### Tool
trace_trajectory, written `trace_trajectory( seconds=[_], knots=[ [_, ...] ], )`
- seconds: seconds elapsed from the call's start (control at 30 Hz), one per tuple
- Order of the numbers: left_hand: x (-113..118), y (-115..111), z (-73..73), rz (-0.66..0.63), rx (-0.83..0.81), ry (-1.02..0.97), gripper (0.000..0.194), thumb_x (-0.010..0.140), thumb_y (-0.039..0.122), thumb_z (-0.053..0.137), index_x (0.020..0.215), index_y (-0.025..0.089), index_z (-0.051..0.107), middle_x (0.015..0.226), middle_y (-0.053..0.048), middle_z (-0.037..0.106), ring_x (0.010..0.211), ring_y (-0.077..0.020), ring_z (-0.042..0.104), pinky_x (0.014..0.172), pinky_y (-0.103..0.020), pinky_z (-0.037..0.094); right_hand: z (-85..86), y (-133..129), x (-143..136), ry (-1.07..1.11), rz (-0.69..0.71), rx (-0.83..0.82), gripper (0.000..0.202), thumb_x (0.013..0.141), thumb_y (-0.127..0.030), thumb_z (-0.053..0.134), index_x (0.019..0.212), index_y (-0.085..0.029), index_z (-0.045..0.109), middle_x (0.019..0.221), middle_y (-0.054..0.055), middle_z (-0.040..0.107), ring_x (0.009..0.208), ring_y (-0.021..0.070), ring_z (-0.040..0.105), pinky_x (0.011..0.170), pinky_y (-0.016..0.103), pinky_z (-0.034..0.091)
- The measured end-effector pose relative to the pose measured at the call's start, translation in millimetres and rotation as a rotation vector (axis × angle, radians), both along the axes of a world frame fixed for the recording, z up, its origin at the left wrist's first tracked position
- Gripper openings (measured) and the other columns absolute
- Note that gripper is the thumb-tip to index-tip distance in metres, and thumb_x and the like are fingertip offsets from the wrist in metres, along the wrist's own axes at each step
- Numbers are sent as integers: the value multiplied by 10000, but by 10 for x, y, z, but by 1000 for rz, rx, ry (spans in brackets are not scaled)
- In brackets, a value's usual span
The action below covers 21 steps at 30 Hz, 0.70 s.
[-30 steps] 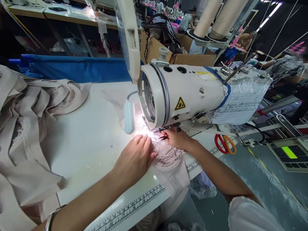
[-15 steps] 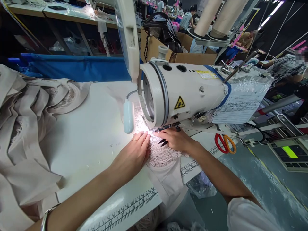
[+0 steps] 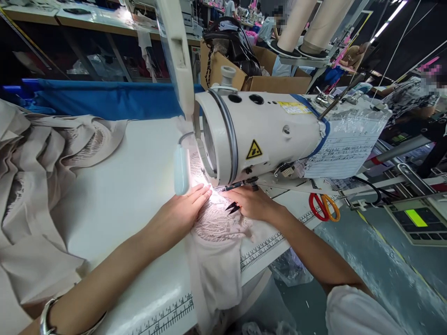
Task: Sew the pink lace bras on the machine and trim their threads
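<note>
A pale pink lace fabric piece [image 3: 216, 225] lies under the lit needle area of a white sewing machine [image 3: 272, 135], its plain end draping over the table's front edge. My left hand [image 3: 186, 204] rests flat on the lace at the left of the needle area, fingers stretched out. Close by on the right, my right hand [image 3: 253, 202] has its fingers curled round small thread snips [image 3: 233, 208], whose dark blades point left over the lace. Its fingertips are partly hidden beneath the machine head.
Stacked pale fabric pieces [image 3: 38, 195] cover the table's left side. A light-blue lamp [image 3: 181, 170] hangs beside the needle. Red and orange-handled scissors [image 3: 324, 207] hang at the right. Behind stand a cardboard box [image 3: 279, 83] and a blue cloth [image 3: 111, 97]; people sit farther back.
The lace and its hanging plain end have shifted left and spread out along the table edge. My left hand has moved slightly left. My right hand still holds the snips; the view has shifted a little.
</note>
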<state>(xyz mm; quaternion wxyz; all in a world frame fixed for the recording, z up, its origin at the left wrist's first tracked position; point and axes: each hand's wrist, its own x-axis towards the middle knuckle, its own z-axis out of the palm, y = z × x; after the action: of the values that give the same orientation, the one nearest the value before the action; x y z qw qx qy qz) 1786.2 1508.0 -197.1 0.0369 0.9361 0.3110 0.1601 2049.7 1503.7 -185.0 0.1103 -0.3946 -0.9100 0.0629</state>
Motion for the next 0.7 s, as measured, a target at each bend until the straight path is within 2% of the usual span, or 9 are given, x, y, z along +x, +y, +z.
trace_trajectory(
  seconds=[0.1, 0.2, 0.27, 0.33, 0.4, 0.47, 0.53, 0.6, 0.7],
  knots=[
    [57, -49, 104, 21, 76, 46, 472, 912, -18, 322, 1316, 77, 544, 1313, -182, 645, 1278, -342, 554, 848, -453, 555, 0, -5, -20, 5, -11, -2, 379, 849, -14, 511, 1141, -219, 639, 1089, 50, 691, 990, 201, 623, 803, 270, 496],
    [240, -235, 141, 64, 141, -45, 395, 928, 6, 330, 1259, 11, 545, 1255, -242, 632, 1247, -365, 549, 921, -506, 532, -8, -7, -32, 18, -16, -14, 397, 840, -14, 514, 1153, -224, 639, 1100, 51, 692, 983, 200, 633, 798, 273, 504],
    [360, -362, 131, 85, 76, -167, 366, 962, 59, 347, 1290, -3, 499, 1243, -245, 611, 1176, -334, 573, 946, -500, 531, -20, -7, -21, 39, -21, -21, 407, 833, -21, 523, 1160, -232, 641, 1097, 45, 692, 980, 198, 643, 798, 271, 509],
    [416, -427, 117, 88, -36, -203, 323, 979, 108, 376, 1256, 35, 525, 1157, -209, 624, 1045, -310, 598, 851, -485, 564, -28, -6, 8, 70, -17, -28, 424, 819, -26, 534, 1167, -243, 645, 1098, 38, 692, 983, 199, 650, 803, 270, 511],
    [395, -423, 105, 69, -129, -183, 247, 987, 139, 397, 1133, 94, 591, 1080, -174, 629, 964, -296, 596, 775, -473, 569, -33, -5, 49, 109, -4, -32, 437, 807, -23, 536, 1163, -251, 650, 1101, 31, 693, 974, 194, 655, 792, 263, 513],
    [334, -384, 80, 30, -165, -194, 237, 1001, 151, 385, 1095, 128, 601, 1166, -178, 619, 1068, -307, 584, 838, -491, 560, -37, -1, 83, 139, 11, -28, 406, 808, -27, 539, 1125, -248, 664, 1083, 27, 697, 947, 186, 658, 769, 255, 512],
    [282, -354, 39, 0, -158, -210, 271, 1008, 129, 356, 1164, 143, 576, 1304, -176, 588, 1255, -323, 517, 983, -540, 506, -41, 7, 98, 147, 29, -12, 331, 819, -36, 546, 1049, -234, 680, 1040, 28, 701, 907, 180, 658, 752, 251, 509],
    [264, -351, -2, -7, -152, -196, 300, 1011, 119, 344, 1235, 138, 543, 1351, -166, 582, 1371, -334, 432, 1080, -588, 423, -43, 17, 90, 143, 57, 17, 265, 838, -40, 546, 977, -220, 682, 1045, 39, 701, 906, 182, 654, 772, 263, 508],
    [276, -357, -19, 0, -176, -188, 329, 1028, 172, 351, 1312, 108, 505, 1321, -170, 603, 1354, -339, 449, 1093, -602, 395, -41, 30, 63, 148, 143, 73, 232, 884, -42, 523, 935, -209, 676, 1128, 67, 697, 999, 203, 641, 858, 306, 505]
  ],
)
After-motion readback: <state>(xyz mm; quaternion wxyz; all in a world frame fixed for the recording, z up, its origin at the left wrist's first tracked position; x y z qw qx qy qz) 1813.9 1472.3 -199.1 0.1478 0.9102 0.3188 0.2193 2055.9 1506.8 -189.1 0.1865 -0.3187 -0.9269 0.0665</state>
